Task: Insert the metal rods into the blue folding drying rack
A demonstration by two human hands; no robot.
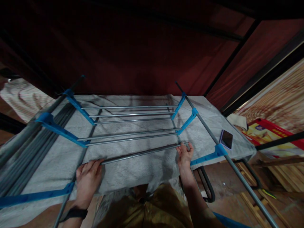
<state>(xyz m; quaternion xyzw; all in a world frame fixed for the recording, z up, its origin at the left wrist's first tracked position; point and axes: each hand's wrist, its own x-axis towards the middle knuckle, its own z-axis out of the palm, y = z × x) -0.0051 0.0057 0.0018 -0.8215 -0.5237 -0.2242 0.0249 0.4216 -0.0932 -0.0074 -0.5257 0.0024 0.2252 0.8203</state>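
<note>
A grey metal rod (140,153) lies crosswise just above the cloth, with a hand at either end. My left hand (89,177), wearing a black wristband, is closed around its left end. At the other end, the fingers of my right hand (185,155) pinch it. Beyond my hands stands a rack frame of grey tubes with blue plastic brackets (187,120). Several thin rods (133,136) span between the left and right brackets. Closest to my left hand is a lower blue bracket (35,196); another blue bracket (209,155) sits right of my right hand.
Grey-white cloth (133,174) covers the table. Loose grey tubes (42,145) lie along its left side. A phone (226,139) rests near the right edge. Past that edge is a red and yellow box (268,136). Dark red fabric (142,63) hangs behind the table.
</note>
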